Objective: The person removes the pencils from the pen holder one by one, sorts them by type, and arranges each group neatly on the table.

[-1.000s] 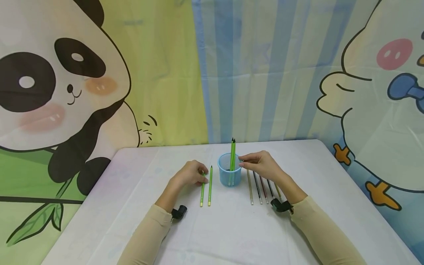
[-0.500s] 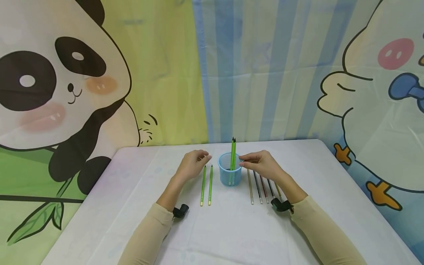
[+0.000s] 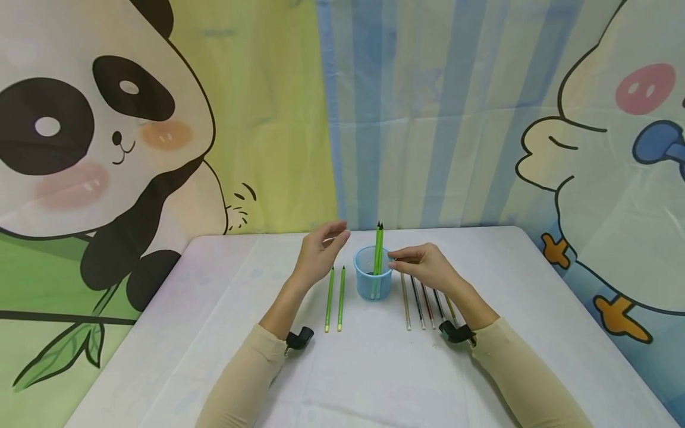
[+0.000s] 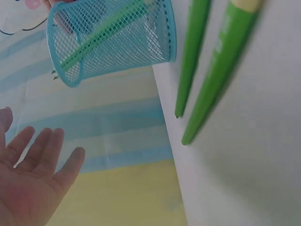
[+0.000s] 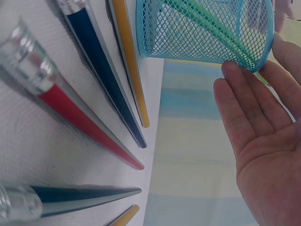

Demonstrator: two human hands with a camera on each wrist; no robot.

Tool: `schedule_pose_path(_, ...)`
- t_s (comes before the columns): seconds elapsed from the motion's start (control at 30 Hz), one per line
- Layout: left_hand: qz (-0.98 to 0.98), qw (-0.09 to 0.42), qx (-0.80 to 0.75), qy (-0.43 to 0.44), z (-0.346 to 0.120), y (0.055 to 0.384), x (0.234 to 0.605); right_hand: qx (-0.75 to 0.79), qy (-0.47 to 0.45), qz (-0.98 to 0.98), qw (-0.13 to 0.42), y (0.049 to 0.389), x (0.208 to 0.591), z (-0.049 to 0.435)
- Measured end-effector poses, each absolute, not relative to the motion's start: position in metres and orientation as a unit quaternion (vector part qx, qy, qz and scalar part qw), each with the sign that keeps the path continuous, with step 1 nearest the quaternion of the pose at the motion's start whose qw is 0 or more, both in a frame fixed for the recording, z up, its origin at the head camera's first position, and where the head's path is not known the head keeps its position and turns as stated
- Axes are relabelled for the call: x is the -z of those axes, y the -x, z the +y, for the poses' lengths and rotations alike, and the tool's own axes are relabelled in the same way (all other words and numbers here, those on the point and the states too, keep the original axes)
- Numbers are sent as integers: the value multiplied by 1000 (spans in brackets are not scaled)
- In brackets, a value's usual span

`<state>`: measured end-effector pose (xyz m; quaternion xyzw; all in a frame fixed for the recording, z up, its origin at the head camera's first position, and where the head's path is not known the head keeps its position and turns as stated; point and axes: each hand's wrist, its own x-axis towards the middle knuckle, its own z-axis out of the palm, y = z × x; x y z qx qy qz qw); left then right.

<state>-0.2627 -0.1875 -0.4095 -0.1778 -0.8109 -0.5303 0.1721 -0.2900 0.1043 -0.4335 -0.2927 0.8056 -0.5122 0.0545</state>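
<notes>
A light blue mesh pencil cup (image 3: 369,288) stands upright on the white-covered table, holding green pencils (image 3: 379,244) with dark tips up. My right hand (image 3: 425,264) pinches the cup's right rim; in the right wrist view more fingers (image 5: 244,103) lie against its mesh side. My left hand (image 3: 321,252) is raised to the left of the cup, holding nothing, with spread fingers in the left wrist view. Below it, two green pencils (image 3: 341,300) lie side by side, points away from me.
To the right of the cup lies a row of several pencils, among them a red one (image 5: 89,125), a dark blue one (image 5: 106,75) and a yellow one (image 5: 129,61). Behind the table's far edge hangs a printed curtain (image 3: 267,119).
My left hand has let go of the left green pencil and moved up and away from me, beside the cup. My right hand stays at the cup's rim.
</notes>
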Motion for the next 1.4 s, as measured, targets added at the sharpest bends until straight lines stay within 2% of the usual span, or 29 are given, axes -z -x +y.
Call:
schedule_pose_path(0.37,-807,200,515,209,-166,263,405,514,295,803,54,288,432,104)
schedule_pose_path(1.07,-839,178,453,242,-137,268,422,505,301,807,52,287,434,106)
schedule_pose_path(1.4,-856,155,439,225,-127,267,429,508,311,802,49,291,436,107)
